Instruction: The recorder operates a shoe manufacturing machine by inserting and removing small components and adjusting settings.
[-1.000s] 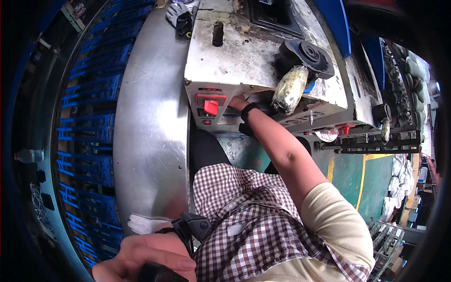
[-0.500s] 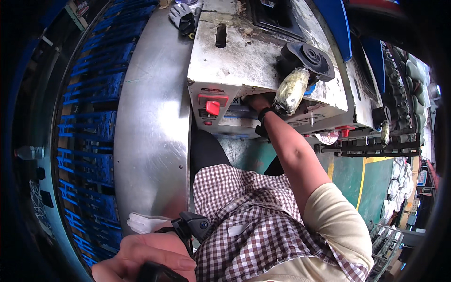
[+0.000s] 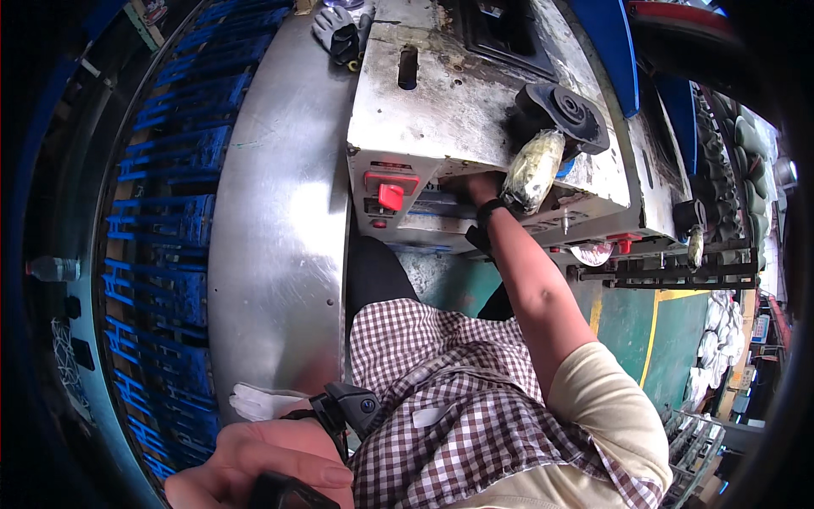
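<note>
My right hand (image 3: 482, 187) reaches into a shadowed recess in the front of a worn white metal machine (image 3: 424, 110). Its fingers are lost in the dark, so whether it holds anything does not show. Close beside that hand, a handle wrapped in yellowish clear plastic (image 3: 534, 172) hangs from a black round-topped fitting (image 3: 566, 109). To the left of the recess sits a red rotary switch (image 3: 391, 197). At the lower left, my left hand (image 3: 246, 462) is closed with its fingers curled against a black object (image 3: 292, 494), which the lower edge cuts off.
A bare metal worktop (image 3: 271, 187) runs along the left, with a white glove (image 3: 263, 400) near me and grey-black gloves (image 3: 339, 36) at the far end. Blue slatted racks (image 3: 165, 246) line its outer side. Another machine with a red switch (image 3: 626, 242) stands to the right.
The view has shifted slightly, so the machine appears a little further right and lower. My right hand stays in the recess, with slightly more of it showing. The left hand keeps its hold.
</note>
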{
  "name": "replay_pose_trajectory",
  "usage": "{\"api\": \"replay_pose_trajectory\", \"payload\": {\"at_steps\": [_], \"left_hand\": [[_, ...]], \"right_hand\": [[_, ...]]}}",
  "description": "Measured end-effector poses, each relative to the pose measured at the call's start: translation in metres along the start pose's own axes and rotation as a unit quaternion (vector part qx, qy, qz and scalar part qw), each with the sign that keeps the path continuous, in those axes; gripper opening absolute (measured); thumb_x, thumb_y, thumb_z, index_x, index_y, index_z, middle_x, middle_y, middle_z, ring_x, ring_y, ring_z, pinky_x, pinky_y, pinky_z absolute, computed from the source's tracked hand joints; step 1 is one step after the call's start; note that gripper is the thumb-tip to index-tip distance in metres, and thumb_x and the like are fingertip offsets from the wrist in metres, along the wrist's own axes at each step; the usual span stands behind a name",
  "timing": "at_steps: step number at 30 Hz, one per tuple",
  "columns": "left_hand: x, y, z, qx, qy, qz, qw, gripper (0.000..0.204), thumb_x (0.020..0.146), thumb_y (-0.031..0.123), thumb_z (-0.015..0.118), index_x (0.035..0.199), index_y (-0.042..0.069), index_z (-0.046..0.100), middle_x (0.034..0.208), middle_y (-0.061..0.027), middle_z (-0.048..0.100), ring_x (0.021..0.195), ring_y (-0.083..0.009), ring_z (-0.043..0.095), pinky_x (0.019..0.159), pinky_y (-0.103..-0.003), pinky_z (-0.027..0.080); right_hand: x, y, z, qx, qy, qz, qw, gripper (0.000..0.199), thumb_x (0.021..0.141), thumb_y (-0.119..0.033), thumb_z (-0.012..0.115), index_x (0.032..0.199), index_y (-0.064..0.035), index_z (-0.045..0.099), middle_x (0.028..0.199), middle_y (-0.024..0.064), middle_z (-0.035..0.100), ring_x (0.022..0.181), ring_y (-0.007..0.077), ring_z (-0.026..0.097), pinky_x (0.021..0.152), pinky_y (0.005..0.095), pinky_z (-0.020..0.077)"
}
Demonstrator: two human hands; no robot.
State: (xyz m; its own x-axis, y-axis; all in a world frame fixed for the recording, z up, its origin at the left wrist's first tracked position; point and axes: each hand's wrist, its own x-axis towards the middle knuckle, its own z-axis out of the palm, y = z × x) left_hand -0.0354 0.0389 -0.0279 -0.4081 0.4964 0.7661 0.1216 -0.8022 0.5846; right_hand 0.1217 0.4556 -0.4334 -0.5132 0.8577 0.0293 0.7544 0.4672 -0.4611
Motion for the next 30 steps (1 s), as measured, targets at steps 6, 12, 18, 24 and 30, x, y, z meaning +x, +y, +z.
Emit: {"api": "replay_pose_trajectory", "payload": {"at_steps": [6, 12, 18, 24, 30], "left_hand": [[-0.002, 0.000, 0.003, 0.014, 0.006, 0.012, 1.000, 0.067, 0.073, 0.002, 0.075, 0.131, 0.019, 0.046, 0.121, -0.0120, 0.048, 0.084, -0.0272, 0.057, 0.063, -0.032, 0.052], [0.003, 0.015, 0.001, 0.028, -0.038, -0.066, 0.997, 0.066, 0.071, 0.000, 0.076, 0.129, 0.017, 0.048, 0.129, -0.0002, 0.048, 0.100, -0.0217, 0.052, 0.059, -0.031, 0.051], [0.001, 0.004, 0.008, 0.029, 0.038, 0.035, 0.998, 0.064, 0.071, -0.003, 0.074, 0.127, 0.017, 0.050, 0.130, 0.0067, 0.049, 0.105, -0.0196, 0.048, 0.054, -0.028, 0.048], [-0.005, 0.004, 0.007, 0.031, 0.061, 0.015, 0.998, 0.059, 0.074, -0.004, 0.071, 0.126, 0.017, 0.052, 0.129, 0.0013, 0.049, 0.098, -0.0182, 0.051, 0.053, -0.027, 0.048], [-0.004, -0.002, 0.005, -0.022, 0.032, 0.007, 0.999, 0.058, 0.077, -0.004, 0.069, 0.128, 0.016, 0.050, 0.119, -0.0134, 0.049, 0.076, -0.0174, 0.057, 0.056, -0.022, 0.049]], "right_hand": [[-0.008, 0.029, -0.010, 0.000, -0.021, -0.005, 1.000, 0.042, 0.082, -0.025, 0.058, 0.118, -0.0041, 0.057, 0.119, 0.0192, 0.059, 0.111, 0.0310, 0.055, 0.097, 0.0373, 0.0397], [0.005, 0.034, -0.011, -0.003, -0.034, -0.008, 0.999, 0.043, 0.082, -0.026, 0.058, 0.119, -0.0041, 0.057, 0.121, 0.0195, 0.058, 0.113, 0.0315, 0.054, 0.099, 0.0375, 0.0386], [0.000, 0.019, 0.006, -0.006, -0.050, -0.015, 0.999, 0.044, 0.082, -0.026, 0.057, 0.120, -0.0041, 0.056, 0.123, 0.0198, 0.057, 0.116, 0.0320, 0.053, 0.100, 0.0378, 0.0376], [-0.025, -0.077, -0.060, 0.096, -0.294, -0.105, 0.945, 0.047, 0.085, -0.034, 0.053, 0.121, -0.0046, 0.056, 0.124, 0.0216, 0.056, 0.117, 0.0343, 0.051, 0.100, 0.0403, 0.0378], [-0.011, -0.032, -0.006, -0.171, -0.105, 0.063, 0.978, 0.055, 0.089, -0.043, 0.046, 0.131, -0.0069, 0.048, 0.137, 0.0203, 0.045, 0.124, 0.0316, 0.046, 0.102, 0.0393, 0.0375]]}}
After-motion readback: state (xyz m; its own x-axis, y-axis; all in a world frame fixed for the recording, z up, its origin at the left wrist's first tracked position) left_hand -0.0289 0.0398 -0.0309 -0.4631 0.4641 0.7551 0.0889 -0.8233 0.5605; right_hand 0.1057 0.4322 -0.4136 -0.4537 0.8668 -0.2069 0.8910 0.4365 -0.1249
